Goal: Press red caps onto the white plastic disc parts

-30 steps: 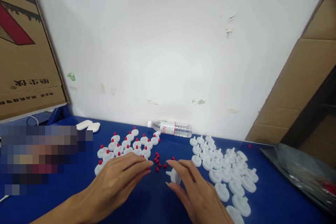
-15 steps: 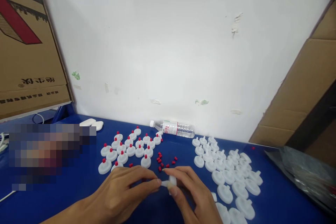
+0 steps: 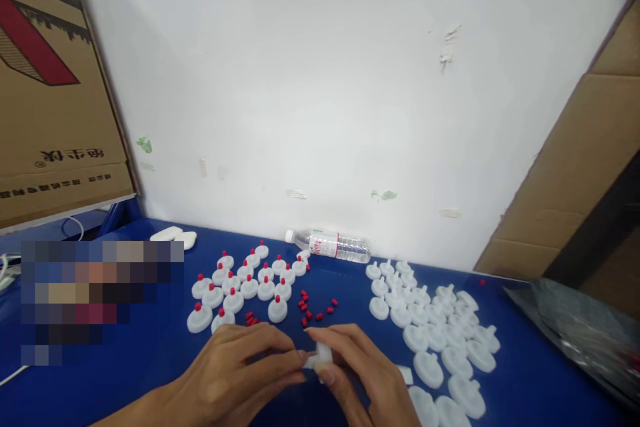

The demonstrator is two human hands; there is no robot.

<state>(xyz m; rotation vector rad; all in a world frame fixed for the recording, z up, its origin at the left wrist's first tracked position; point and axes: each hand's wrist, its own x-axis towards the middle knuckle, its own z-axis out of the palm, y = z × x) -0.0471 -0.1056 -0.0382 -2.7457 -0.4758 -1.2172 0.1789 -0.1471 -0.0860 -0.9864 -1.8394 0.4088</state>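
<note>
Near the front of the blue table, my right hand [image 3: 363,370] grips a white plastic nozzle cap [image 3: 324,352] between thumb and fingers. The cap lies on its side, its narrow nozzle pointing left. My left hand [image 3: 240,367] pinches the nozzle's tip; whether a small red piece is inside that pinch is hidden. Just beyond the hands lie several loose red tip caps [image 3: 319,316]. White nozzle caps with red tips [image 3: 233,300] stand upright to the left. Bare white nozzle caps [image 3: 429,369] are crowded together on the right.
A clear plastic bottle [image 3: 350,247] lies on its side against the white wall [image 3: 320,93]. Two white oval objects [image 3: 167,234] rest at the back left. A printed cardboard box [image 3: 55,107] stands left, with cardboard [image 3: 560,167] and a grey plastic bag [image 3: 570,333] right.
Both hands have shifted slightly with the nozzle cap, and the left fingers now cover more of its nozzle. More loose red tip caps show beyond the left hand.
</note>
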